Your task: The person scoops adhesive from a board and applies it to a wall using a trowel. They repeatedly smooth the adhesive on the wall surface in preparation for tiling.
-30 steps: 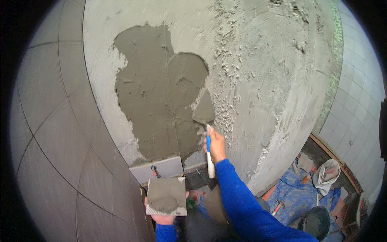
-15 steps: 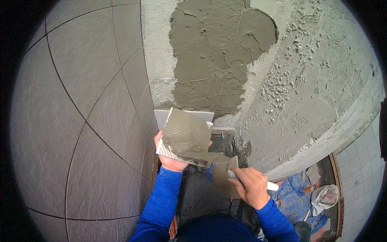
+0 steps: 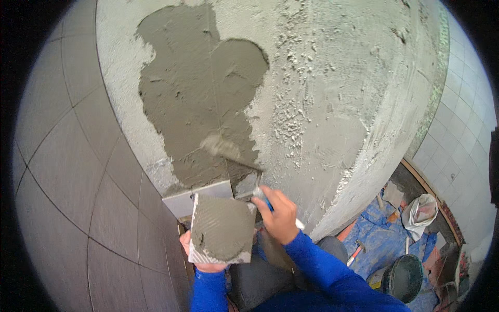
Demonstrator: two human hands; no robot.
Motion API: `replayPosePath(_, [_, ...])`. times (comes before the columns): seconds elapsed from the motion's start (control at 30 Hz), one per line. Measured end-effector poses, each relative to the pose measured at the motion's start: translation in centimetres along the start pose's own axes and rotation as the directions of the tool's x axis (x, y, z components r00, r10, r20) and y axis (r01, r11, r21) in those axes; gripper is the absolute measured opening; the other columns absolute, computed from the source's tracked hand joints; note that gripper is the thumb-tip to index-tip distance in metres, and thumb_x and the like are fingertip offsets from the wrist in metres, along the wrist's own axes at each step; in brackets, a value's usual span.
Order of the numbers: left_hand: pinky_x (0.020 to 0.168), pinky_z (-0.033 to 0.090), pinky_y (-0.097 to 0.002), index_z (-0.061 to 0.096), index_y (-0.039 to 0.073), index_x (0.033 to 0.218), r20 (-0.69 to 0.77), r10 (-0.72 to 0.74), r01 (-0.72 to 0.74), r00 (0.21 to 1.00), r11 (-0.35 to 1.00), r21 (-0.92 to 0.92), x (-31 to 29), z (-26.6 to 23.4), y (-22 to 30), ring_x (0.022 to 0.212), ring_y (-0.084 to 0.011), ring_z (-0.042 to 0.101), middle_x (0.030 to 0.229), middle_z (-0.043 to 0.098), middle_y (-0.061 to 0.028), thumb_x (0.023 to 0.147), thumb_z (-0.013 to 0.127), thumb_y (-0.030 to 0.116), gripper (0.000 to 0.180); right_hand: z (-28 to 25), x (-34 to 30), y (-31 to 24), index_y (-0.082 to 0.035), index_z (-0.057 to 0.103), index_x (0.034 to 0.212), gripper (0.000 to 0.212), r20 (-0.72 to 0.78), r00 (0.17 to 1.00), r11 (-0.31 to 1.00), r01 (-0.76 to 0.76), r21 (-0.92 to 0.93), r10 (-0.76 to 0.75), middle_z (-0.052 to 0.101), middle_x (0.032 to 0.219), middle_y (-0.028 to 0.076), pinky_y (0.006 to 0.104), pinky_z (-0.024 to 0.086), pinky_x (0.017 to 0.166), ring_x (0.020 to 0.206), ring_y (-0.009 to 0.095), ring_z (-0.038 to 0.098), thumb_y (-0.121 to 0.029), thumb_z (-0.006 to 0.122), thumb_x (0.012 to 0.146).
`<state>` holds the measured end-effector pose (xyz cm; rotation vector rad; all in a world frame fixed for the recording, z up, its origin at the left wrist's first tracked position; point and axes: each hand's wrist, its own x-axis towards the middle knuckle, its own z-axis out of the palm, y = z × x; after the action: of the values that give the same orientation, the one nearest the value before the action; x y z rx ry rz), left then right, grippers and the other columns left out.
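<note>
My left hand supports a square tile from below, its back turned up. Grey mortar covers most of that back, with ridges showing at the edges. My right hand is closed round the handle of a trowel. A blurred lump of mortar is at its blade, over the lower part of a wet mortar patch on the wall. Below that patch stands a light tile edge, just beyond the held tile. The left fingertips under the tile are mostly hidden.
Large dark grey tiles cover the left wall. Rough cement continues to the right. On the floor at lower right are a blue tarp, a hammer, a dark bucket and a white sack.
My right hand has carried the trowel from beside the tile up and forward to the wall mortar. The held tile sits lower in view, and the view has shifted to the right.
</note>
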<state>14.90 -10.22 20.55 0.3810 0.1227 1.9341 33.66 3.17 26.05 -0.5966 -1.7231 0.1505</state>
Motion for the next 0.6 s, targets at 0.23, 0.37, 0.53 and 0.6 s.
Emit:
replayPosePath(0.23, [0.111, 0.044, -0.069, 0.049, 0.005, 0.156, -0.148, 0.133, -0.117, 0.98, 0.987, 0.107, -1.2, -1.7, 1.1, 0.133, -0.0467, 0.058, 0.155, 0.055, -0.0223, 0.094, 0.048, 0.06, 0.083, 7.6, 6.7, 6.8, 0.001, 0.071, 0.125, 0.04, 0.217, 0.802, 0.474, -0.521, 0.71, 0.557, 0.065, 0.08, 0.003, 0.0259, 0.047, 0.055, 0.062, 0.01, 0.061, -0.036, 0.06, 0.112])
replayPosePath(0.37, [0.111, 0.043, -0.0701, 0.049, 0.008, 0.156, -0.217, 0.299, -0.184, 0.929, 0.884, 0.43, -2.1, -4.2, 3.1, 0.136, -0.0466, 0.056, 0.155, 0.055, -0.022, 0.093, 0.048, 0.066, 0.086, 10.9, 9.1, 10.7, -0.002, 0.07, 0.123, 0.046, 0.266, 0.764, 0.382, -0.552, 0.741, 0.588, 0.063, 0.076, 0.002, 0.0265, 0.048, 0.049, 0.056, 0.011, 0.06, -0.044, 0.055, 0.113])
replayPosePath(0.53, [0.111, 0.046, -0.0613, 0.058, 0.011, 0.145, -0.107, 0.239, -0.164, 0.965, 0.87, 0.464, -2.6, -6.6, 4.0, 0.136, -0.0394, 0.057, 0.154, 0.058, -0.0156, 0.101, 0.046, 0.062, 0.069, 12.6, 7.9, 13.7, -0.002, 0.069, 0.123, 0.052, 0.249, 0.719, 0.341, -0.568, 0.749, 0.649, 0.063, 0.074, 0.003, 0.0277, 0.049, 0.048, 0.055, 0.012, 0.061, -0.049, 0.052, 0.113])
replayPosePath(0.6, [0.112, 0.047, -0.0598, 0.059, 0.01, 0.144, -0.184, 0.202, -0.128, 0.962, 0.928, 0.351, -2.3, -6.5, 3.7, 0.136, -0.0389, 0.057, 0.154, 0.058, -0.0156, 0.102, 0.045, 0.061, 0.068, 12.9, 7.0, 14.4, -0.001, 0.069, 0.123, 0.053, 0.251, 0.742, 0.32, -0.533, 0.783, 0.621, 0.062, 0.074, 0.003, 0.0282, 0.049, 0.048, 0.055, 0.012, 0.061, -0.05, 0.052, 0.113])
